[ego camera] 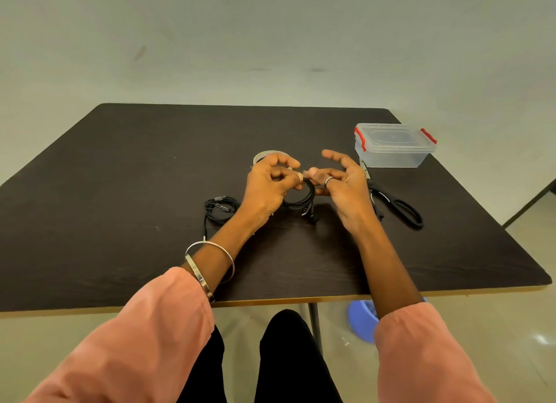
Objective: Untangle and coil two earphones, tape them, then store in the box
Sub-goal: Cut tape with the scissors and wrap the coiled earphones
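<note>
We have one coiled earphone (pixel 301 196) lifted clear of the worktop (pixel 135 177) and held between both hands, most likely so the loops cannot spring apart while a small piece of tape (pixel 306 172) goes round them. Our left hand (pixel 267 186) has its fingers (pixel 285 161) curled, thumb and forefinger pinching the top of the coil. Our right hand (pixel 343 186) meets it there: its thumb and nearer fingers pinch at the tape and cable, while the forefinger and the rest stand spread and lifted, holding nothing. Whether the tape is already stuck to the cable we cannot tell; it is too small.

The tape roll (pixel 270 155) lies just beyond our left fingers, partly hidden by them, close enough to reach without setting the coil down. The second earphone (pixel 219 208) rests on the worktop to the left of our left hand, loosely bundled, its plug trailing toward us; it looks not yet taped. The scissors (pixel 397 207) lie just right of our right hand. The box (pixel 394 146) stands farther off beyond our right fingers, lid on and red clips at its ends, so storing is still to come.
</note>
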The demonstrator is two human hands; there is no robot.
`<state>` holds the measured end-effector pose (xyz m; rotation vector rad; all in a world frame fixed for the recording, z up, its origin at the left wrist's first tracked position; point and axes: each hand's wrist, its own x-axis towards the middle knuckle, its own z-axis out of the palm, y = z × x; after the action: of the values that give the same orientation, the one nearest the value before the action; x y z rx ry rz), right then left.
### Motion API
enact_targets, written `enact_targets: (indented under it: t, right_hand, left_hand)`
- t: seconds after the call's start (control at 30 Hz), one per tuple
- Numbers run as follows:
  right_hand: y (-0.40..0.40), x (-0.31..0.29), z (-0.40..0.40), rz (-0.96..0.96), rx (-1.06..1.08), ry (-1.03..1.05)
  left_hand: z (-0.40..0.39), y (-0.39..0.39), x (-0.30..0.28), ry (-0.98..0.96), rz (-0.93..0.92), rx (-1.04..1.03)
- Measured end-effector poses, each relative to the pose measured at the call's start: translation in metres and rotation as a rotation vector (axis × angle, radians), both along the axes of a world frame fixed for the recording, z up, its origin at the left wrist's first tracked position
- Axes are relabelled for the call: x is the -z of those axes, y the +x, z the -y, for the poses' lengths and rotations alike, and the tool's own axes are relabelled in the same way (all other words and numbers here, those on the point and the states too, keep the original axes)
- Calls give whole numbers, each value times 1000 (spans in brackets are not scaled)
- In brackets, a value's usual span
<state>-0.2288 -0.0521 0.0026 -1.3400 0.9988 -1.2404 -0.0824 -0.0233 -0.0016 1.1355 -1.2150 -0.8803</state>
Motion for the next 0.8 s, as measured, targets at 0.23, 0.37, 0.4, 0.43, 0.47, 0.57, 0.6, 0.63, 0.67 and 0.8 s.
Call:
enact_targets:
  t: [0.23, 0.37, 0.4, 0.43, 0.47, 0.57, 0.6, 0.63, 0.67, 0.8]
  right_hand:
    - [-3, -1, 1, 11, -4, 10]
    - [-2, -1, 1, -62, 17, -65]
    - [-1, 0, 0, -75, 20, -95]
    - [-1, 0, 0, -93, 23, -132]
    - [-1, 1, -1, -118, 25, -176]
    - [-1, 1, -2, -186, 19, -297]
    - [-2, 1, -3, -202, 18, -330]
    - [-3, 1, -3, -220, 22, -364]
    - [-3, 0, -4, -250, 31, -403]
    - [-5, 2, -5, -477, 24, -611]
  left_hand:
    - [0, -2, 1, 19, -5, 30]
    - [0, -3, 0, 71, 20, -6]
    - [1, -3, -1, 89, 26, -20]
    - [1, -4, -1, 108, 25, -33]
    - [2, -5, -1, 127, 14, -45]
    - [3, -6, -3, 188, -61, -60]
    - [4, -6, -5, 210, -92, -60]
    - [5, -6, -6, 235, -123, -60]
    - [6, -6, -8, 259, -150, -61]
    - [7, -6, -14, 339, -248, -76]
